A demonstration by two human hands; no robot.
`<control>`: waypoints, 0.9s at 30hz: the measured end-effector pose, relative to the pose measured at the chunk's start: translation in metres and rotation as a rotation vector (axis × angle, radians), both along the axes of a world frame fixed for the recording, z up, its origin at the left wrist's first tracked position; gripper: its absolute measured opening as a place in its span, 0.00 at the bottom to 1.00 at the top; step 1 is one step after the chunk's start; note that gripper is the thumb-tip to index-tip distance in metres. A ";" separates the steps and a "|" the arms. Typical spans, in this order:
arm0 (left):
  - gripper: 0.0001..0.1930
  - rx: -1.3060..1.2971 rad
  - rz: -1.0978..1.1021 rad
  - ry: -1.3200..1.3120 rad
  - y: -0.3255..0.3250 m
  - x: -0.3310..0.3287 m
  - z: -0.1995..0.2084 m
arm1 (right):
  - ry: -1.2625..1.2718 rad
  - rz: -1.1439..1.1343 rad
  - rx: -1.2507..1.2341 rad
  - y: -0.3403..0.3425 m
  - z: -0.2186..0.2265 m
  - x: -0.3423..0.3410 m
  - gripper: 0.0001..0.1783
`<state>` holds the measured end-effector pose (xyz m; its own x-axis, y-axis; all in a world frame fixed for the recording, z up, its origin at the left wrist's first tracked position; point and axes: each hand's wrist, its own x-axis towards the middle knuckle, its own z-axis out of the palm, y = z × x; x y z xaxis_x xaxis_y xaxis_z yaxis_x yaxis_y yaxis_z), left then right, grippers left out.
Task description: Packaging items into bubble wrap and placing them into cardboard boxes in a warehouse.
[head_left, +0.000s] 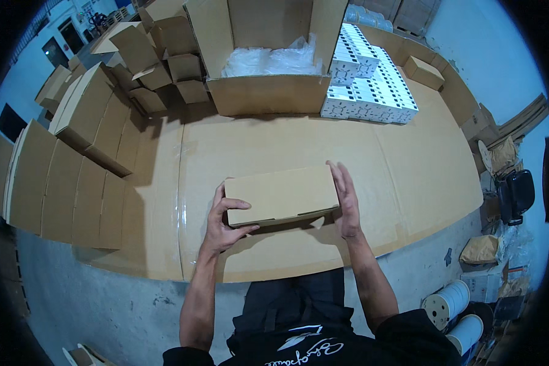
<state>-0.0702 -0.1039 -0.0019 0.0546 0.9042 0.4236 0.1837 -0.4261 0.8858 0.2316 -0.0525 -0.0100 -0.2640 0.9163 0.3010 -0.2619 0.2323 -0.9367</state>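
Note:
A small brown cardboard box (282, 194), its lid down, is held over the middle of the cardboard-covered table (274, 139). My left hand (224, 218) grips its left end, with the fingers on the top and side and the thumb at the lower front edge. Against the right end lies my right hand (346, 204), fingers stretched out and flat along the side. Under the front edge a gap and a shadow show; whether the box touches the table I cannot tell.
Brown boxes (61, 190) stand stacked at the left, with open cartons (165, 61) behind. A large open carton (274, 96) holds clear plastic bags (268, 61). Beside it are stacked white printed boxes (372, 91). Another brown box (424, 72) sits far right; cable spools (448, 304) stand on the floor.

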 end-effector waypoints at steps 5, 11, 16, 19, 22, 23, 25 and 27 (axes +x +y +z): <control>0.30 0.033 -0.034 -0.048 0.008 -0.001 0.001 | 0.041 -0.117 -0.077 0.004 0.017 -0.005 0.55; 0.29 0.070 0.108 -0.060 -0.007 -0.011 0.011 | 0.033 -0.109 -0.055 0.005 0.004 -0.008 0.54; 0.28 0.107 0.232 -0.093 -0.014 -0.019 0.051 | 0.135 -0.119 -0.174 0.003 -0.003 0.003 0.48; 0.28 0.199 0.385 -0.010 -0.030 -0.046 0.084 | 0.118 -0.082 -0.179 0.004 -0.009 0.002 0.43; 0.27 0.297 0.571 0.096 -0.043 -0.073 0.122 | 0.104 -0.048 -0.151 0.005 -0.017 0.004 0.40; 0.27 0.308 0.595 0.106 -0.046 -0.080 0.134 | 0.111 -0.022 -0.142 0.005 -0.018 0.004 0.40; 0.27 0.358 0.708 0.097 -0.050 -0.094 0.162 | 0.104 -0.039 -0.163 0.007 -0.016 0.005 0.40; 0.26 0.353 0.789 0.126 -0.057 -0.108 0.190 | 0.097 -0.058 -0.186 0.007 -0.015 0.005 0.39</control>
